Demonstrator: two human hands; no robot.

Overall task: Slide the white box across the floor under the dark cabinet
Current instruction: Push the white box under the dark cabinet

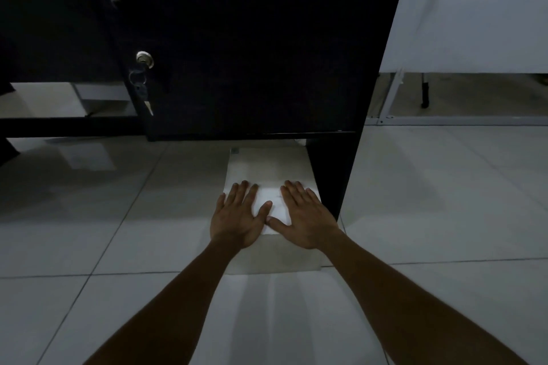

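Note:
A flat white box (267,166) lies on the tiled floor, its far end under the bottom edge of the dark cabinet (252,53). Both my palms rest flat on the box's near top. My left hand (238,216) covers the left near corner, fingers spread. My right hand (305,216) lies beside it, close to the cabinet's right side panel (332,175). The thumbs nearly touch. The box's near face (275,255) shows below my wrists.
Keys hang from a lock (144,59) on the cabinet door. A dark bar (68,127) runs left above the floor. A white frame with a metal rail (456,120) stands at the right. Pale glossy floor tiles (89,231) surround the box.

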